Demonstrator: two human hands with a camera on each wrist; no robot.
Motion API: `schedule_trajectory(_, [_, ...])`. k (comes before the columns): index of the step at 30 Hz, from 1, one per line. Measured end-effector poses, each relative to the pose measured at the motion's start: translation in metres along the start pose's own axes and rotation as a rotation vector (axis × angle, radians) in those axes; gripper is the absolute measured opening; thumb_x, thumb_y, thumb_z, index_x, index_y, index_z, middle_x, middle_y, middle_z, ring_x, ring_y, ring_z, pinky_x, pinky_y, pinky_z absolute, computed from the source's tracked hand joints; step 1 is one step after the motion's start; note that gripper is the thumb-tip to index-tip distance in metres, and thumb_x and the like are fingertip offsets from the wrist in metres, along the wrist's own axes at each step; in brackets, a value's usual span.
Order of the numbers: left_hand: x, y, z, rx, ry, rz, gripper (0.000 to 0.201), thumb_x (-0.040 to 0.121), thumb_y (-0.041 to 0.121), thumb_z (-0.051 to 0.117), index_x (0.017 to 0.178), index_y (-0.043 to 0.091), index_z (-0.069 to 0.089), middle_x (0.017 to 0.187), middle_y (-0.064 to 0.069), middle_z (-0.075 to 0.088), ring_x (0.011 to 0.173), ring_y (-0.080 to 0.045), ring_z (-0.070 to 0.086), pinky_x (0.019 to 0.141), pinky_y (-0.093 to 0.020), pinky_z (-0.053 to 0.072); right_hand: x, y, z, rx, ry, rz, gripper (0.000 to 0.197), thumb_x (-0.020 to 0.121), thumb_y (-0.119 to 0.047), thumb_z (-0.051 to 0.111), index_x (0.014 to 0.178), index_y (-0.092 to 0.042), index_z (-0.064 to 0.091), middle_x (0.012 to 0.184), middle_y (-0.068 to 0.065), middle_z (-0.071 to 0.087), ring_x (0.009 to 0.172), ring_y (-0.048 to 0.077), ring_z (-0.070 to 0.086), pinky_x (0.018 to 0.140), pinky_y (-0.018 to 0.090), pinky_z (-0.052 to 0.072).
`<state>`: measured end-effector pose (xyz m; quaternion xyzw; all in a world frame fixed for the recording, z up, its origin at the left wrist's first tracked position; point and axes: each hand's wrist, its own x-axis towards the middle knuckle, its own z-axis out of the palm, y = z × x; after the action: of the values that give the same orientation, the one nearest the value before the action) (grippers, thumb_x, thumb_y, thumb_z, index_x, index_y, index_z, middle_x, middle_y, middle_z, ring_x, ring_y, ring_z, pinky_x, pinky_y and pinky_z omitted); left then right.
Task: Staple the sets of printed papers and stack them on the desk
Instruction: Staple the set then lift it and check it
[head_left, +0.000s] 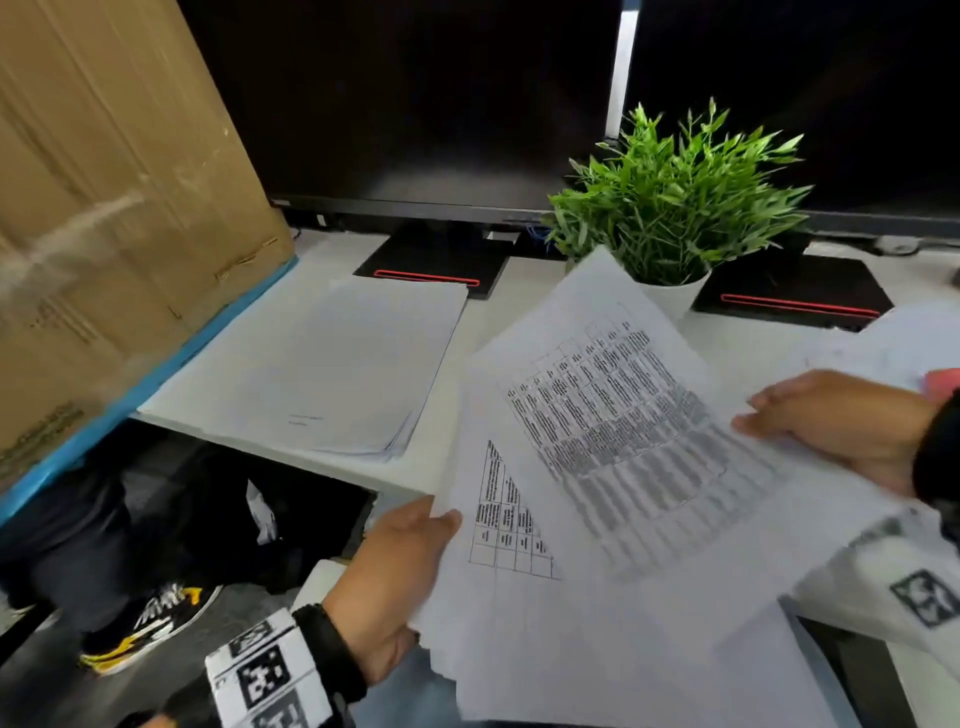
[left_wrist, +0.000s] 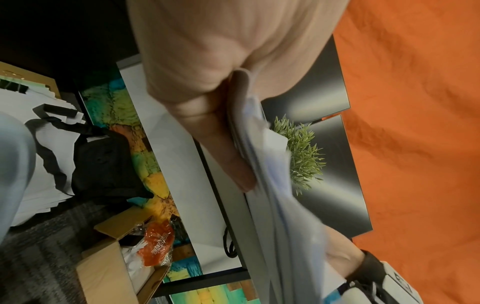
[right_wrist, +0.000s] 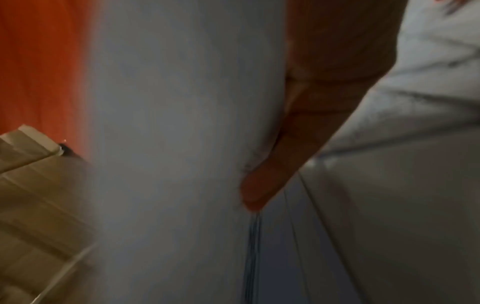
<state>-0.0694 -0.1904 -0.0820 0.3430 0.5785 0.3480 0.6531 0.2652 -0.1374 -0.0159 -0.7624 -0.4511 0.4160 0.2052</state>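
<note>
Nearest, the left hand (head_left: 395, 577) grips the lower left edge of a loose sheaf of printed papers (head_left: 597, 467), thumb on top and fingers (left_wrist: 228, 156) curled underneath, as the left wrist view shows. The right hand (head_left: 841, 426) holds the far right edge of the same sheaf, its fingers laid along the top sheet; in the right wrist view one finger (right_wrist: 265, 185) presses against the paper, but the picture is blurred and the rest of the grip cannot be told. The sheets are fanned and tilted above the front edge of the white desk (head_left: 467, 332), the top one printed with a dense table.

Below the left fingers, under the desk, lie a black bag (head_left: 249, 519) and a black and yellow shoe (head_left: 150, 623) on grey carpet (head_left: 41, 675).

Beyond the left fingers a flat stack of papers (head_left: 332, 364) rests on the desk, well apart from the held sheaf. To its left stands a large cardboard box (head_left: 114, 182).

Just past the held sheets, between the two hands, a green plant (head_left: 675, 197) sits in a white pot (head_left: 675, 296). Farthest back are two dark monitors (head_left: 415, 104) on black bases with red stripes (head_left: 431, 275), before an orange wall (left_wrist: 415, 102).
</note>
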Motion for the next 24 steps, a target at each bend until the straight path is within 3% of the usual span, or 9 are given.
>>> schedule_trajectory(2, [-0.003, 0.004, 0.001, -0.077, -0.011, -0.051, 0.027, 0.101, 0.022, 0.048, 0.120, 0.009, 0.063, 0.101, 0.001, 0.072, 0.089, -0.013, 0.068, 0.068, -0.021, 0.053, -0.007, 0.012, 0.019, 0.047, -0.065, 0.055, 0.005, 0.089, -0.005, 0.064, 0.091, -0.001, 0.061, 0.086, 0.020, 0.062, 0.070, 0.026, 0.060, 0.067, 0.033, 0.050])
schedule_trajectory(5, [-0.004, 0.010, 0.004, -0.007, -0.052, -0.019, 0.036, 0.099, 0.036, 0.051, 0.119, 0.009, 0.064, 0.100, 0.004, 0.071, 0.077, -0.009, 0.070, 0.059, -0.015, 0.052, -0.015, 0.021, 0.043, -0.004, -0.142, 0.057, 0.027, 0.088, -0.004, 0.066, 0.071, -0.010, 0.045, 0.059, 0.009, 0.042, 0.044, 0.018, 0.044, 0.047, 0.020, 0.037])
schedule_trajectory(9, [-0.003, 0.012, 0.008, 0.112, -0.075, 0.067, 0.018, 0.089, 0.008, 0.066, 0.107, 0.009, 0.069, 0.096, -0.004, 0.077, 0.081, -0.018, 0.074, 0.058, -0.021, 0.056, -0.027, 0.014, 0.050, -0.244, -0.119, -0.050, 0.033, 0.086, -0.014, 0.069, 0.067, -0.010, 0.042, 0.049, 0.004, 0.042, 0.036, 0.019, 0.043, 0.039, 0.019, 0.035])
schedule_trajectory(13, [-0.006, 0.009, 0.010, 0.177, -0.071, 0.168, 0.041, 0.090, -0.012, 0.056, 0.113, 0.021, 0.061, 0.104, 0.007, 0.075, 0.092, -0.005, 0.071, 0.065, -0.011, 0.053, -0.038, 0.004, 0.048, -0.669, -0.142, -0.219, 0.044, 0.083, -0.049, 0.067, 0.062, -0.014, 0.050, 0.055, -0.003, 0.061, 0.050, 0.012, 0.055, 0.052, 0.023, 0.045])
schedule_trajectory(15, [-0.008, 0.009, 0.006, 0.156, -0.083, 0.217, 0.049, 0.089, -0.017, 0.052, 0.115, 0.023, 0.061, 0.107, 0.006, 0.075, 0.098, -0.006, 0.070, 0.072, -0.015, 0.055, -0.039, -0.002, 0.045, -0.753, 0.015, -0.295, 0.046, 0.079, -0.062, 0.064, 0.088, -0.017, 0.063, 0.087, -0.002, 0.067, 0.078, 0.011, 0.060, 0.068, 0.025, 0.046])
schedule_trajectory(17, [-0.013, 0.012, -0.003, 0.125, -0.072, 0.271, 0.057, 0.087, -0.022, 0.051, 0.114, 0.028, 0.061, 0.108, 0.007, 0.074, 0.101, -0.004, 0.069, 0.086, -0.021, 0.054, -0.035, -0.007, 0.041, -0.530, 0.084, -0.257, 0.071, 0.072, -0.065, 0.068, 0.121, -0.016, 0.051, 0.110, -0.003, 0.057, 0.097, 0.011, 0.056, 0.076, 0.021, 0.044])
schedule_trajectory(19, [-0.019, 0.016, -0.009, 0.086, -0.064, 0.329, 0.062, 0.083, -0.025, 0.054, 0.114, 0.028, 0.063, 0.108, 0.003, 0.075, 0.103, -0.004, 0.068, 0.094, -0.025, 0.051, -0.032, -0.011, 0.042, -0.201, 0.042, -0.162, 0.094, 0.059, -0.069, 0.071, 0.130, -0.016, 0.041, 0.117, -0.001, 0.056, 0.101, 0.012, 0.056, 0.083, 0.025, 0.047])
schedule_trajectory(21, [-0.029, 0.024, -0.012, 0.037, -0.031, 0.398, 0.060, 0.078, -0.031, 0.054, 0.110, 0.019, 0.065, 0.097, -0.001, 0.077, 0.091, -0.001, 0.071, 0.078, -0.011, 0.053, -0.033, -0.013, 0.046, 0.037, -0.037, -0.107, 0.114, 0.051, -0.074, 0.072, 0.140, -0.014, 0.037, 0.130, 0.002, 0.055, 0.108, 0.016, 0.058, 0.094, 0.033, 0.047])
schedule_trajectory(24, [-0.050, 0.038, -0.009, 0.013, 0.035, 0.498, 0.054, 0.076, -0.031, 0.050, 0.098, 0.016, 0.063, 0.076, 0.008, 0.076, 0.068, 0.007, 0.069, 0.054, -0.002, 0.046, -0.040, -0.023, 0.057, 0.434, -0.249, -0.199, 0.066, 0.073, -0.053, 0.074, 0.127, -0.018, 0.058, 0.118, -0.001, 0.070, 0.104, 0.019, 0.068, 0.098, 0.042, 0.050])
